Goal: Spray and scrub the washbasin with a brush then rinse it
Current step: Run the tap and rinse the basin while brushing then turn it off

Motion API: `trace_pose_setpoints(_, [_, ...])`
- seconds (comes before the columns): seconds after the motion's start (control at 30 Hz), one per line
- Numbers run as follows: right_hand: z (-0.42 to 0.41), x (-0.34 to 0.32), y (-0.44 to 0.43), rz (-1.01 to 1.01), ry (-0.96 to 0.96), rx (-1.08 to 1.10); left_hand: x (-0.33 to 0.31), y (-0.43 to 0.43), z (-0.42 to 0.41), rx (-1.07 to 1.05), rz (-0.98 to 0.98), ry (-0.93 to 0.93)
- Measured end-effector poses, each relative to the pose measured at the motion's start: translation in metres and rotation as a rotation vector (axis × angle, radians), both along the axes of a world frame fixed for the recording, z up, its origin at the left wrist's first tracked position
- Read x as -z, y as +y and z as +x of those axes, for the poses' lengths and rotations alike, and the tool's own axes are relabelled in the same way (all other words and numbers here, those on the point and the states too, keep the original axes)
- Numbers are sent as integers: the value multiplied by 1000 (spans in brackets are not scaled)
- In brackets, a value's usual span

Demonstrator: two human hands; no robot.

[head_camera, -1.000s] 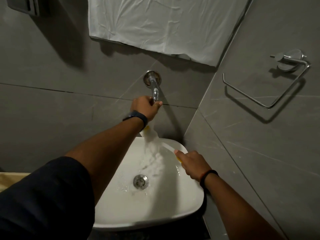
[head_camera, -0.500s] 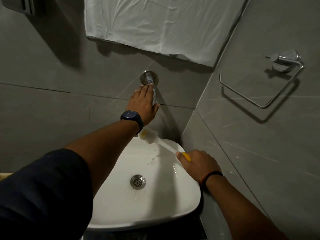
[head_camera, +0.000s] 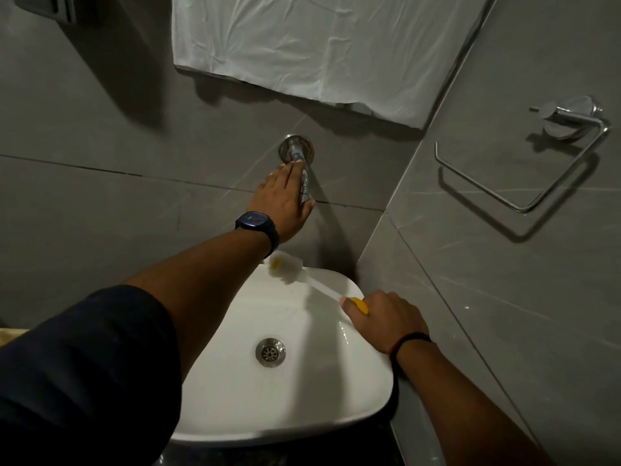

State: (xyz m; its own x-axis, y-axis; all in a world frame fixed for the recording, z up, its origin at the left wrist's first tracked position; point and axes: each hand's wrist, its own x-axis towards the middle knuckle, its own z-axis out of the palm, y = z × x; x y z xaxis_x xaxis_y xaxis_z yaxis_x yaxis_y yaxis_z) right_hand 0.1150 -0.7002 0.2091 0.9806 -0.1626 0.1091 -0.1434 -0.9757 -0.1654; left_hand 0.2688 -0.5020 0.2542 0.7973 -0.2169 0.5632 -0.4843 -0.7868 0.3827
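Note:
A white washbasin (head_camera: 302,408) sits below me with a steel drain (head_camera: 270,352) at its middle. No water runs into it. Above it a chrome tap (head_camera: 297,153) comes out of the grey wall. My left hand (head_camera: 284,200), with a dark watch on the wrist, lies flat along the tap's spout, fingers straight. My right hand (head_camera: 383,319) rests on the basin's right rim and holds the yellow handle of a brush (head_camera: 287,265). The brush's white head hovers over the basin's back rim, under my left wrist.
A white cloth (head_camera: 322,52) hangs on the wall above the tap. A chrome towel ring (head_camera: 524,169) is fixed to the right wall, close to the basin. A dark fitting (head_camera: 50,6) shows at the top left. A dark counter lies below the basin.
One second ago water streamed from the tap over the brush head; it has stopped. My left hand went from gripping the tap's end to lying flat along the spout. The brush barely moved.

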Motion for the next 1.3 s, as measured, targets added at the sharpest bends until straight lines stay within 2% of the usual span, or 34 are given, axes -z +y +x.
trace_pose_setpoints(0.3, [-2, 7, 0, -89, 4, 5, 2, 1, 0, -5, -18, -7])
trace_pose_setpoints(0.57, [-7, 10, -1, -71, -14, -8, 2, -2, -1, -19, -31, 6])
trace_pose_setpoints(0.8, [-12, 11, 6, 198, 16, 53, 4, 12, -15, 22, 85, 98])
trace_pose_setpoints(0.9, [-14, 11, 20, 310, 79, 28, 14, 32, -36, 4, 42, 113])
trace_pose_setpoints(1.1, [-14, 29, 109, 436, 161, -144, 61, 141, -96, -253, -119, 200])
trace_pose_setpoints(1.3, [-14, 69, 264, 364, 238, -448, 121, 319, -161, -624, -115, 323])
